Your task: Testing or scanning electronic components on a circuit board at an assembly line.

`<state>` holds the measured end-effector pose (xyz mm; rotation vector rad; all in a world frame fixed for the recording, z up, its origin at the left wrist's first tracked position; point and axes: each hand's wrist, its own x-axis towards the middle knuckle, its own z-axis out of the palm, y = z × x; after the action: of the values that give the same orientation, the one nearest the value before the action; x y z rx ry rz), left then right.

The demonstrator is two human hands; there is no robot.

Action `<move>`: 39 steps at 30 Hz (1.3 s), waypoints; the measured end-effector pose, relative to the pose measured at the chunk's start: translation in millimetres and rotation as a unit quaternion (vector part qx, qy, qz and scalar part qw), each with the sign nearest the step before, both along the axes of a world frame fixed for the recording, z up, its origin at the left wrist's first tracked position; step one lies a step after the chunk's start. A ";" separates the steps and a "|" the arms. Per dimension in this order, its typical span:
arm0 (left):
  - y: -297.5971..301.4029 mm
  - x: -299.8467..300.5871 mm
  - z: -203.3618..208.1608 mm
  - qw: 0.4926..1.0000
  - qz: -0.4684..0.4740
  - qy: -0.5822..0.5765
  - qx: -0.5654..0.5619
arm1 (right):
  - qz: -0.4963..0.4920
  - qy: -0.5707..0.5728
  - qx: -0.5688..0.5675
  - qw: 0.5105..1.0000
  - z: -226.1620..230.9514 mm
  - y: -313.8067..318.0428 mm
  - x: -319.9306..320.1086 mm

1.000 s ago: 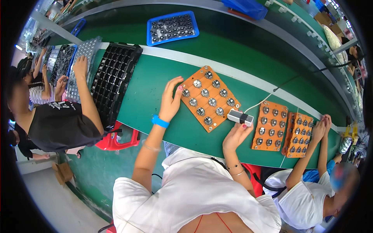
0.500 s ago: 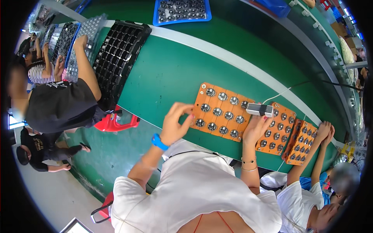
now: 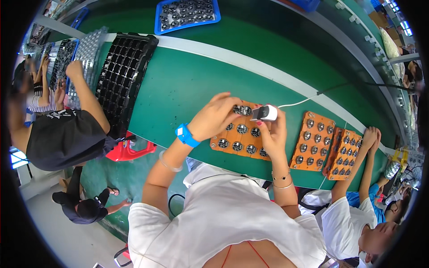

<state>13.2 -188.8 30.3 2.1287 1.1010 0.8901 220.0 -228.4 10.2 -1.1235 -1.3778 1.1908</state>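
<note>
My left hand (image 3: 213, 118), with a blue band at its wrist, pinches a small round black-and-silver part (image 3: 241, 110) between thumb and fingers. The part is held over the far side of an orange plate (image 3: 214, 145) that carries rows of similar round parts. My right hand (image 3: 274, 138) grips a white handheld device (image 3: 269, 113) with a cord. The device's dark end points left, close to the round part; I cannot tell whether they touch. Both hands hide much of the plate's far and right portions.
To the right lie another filled orange plate (image 3: 306, 154) and a stack of such plates (image 3: 334, 166), beside a co-worker's forearms (image 3: 365, 154). A black compartment tray (image 3: 123, 73) is at left, near another co-worker. A blue tray of parts (image 3: 187, 13) stands at the back.
My left hand has moved from the plate's left edge to over its far side and now holds a round part. My right hand has brought the device leftward and turned it toward that part.
</note>
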 end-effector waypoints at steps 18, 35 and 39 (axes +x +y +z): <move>12.4 14.1 -6.3 0.991 -0.012 0.116 0.064 | -0.063 -0.002 0.012 0.998 -0.1 0.8 18.6; 12.4 27.6 5.4 0.997 -0.025 0.062 -0.027 | -0.060 0.020 0.022 0.998 0.5 -2.1 21.3; 14.3 40.6 5.3 0.988 -0.016 0.123 0.088 | -0.097 -0.005 0.034 0.995 -4.0 -4.4 42.9</move>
<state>53.8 -174.6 35.6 2.4477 1.1384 0.7489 262.9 -232.8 6.3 -1.1880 -1.2758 0.9937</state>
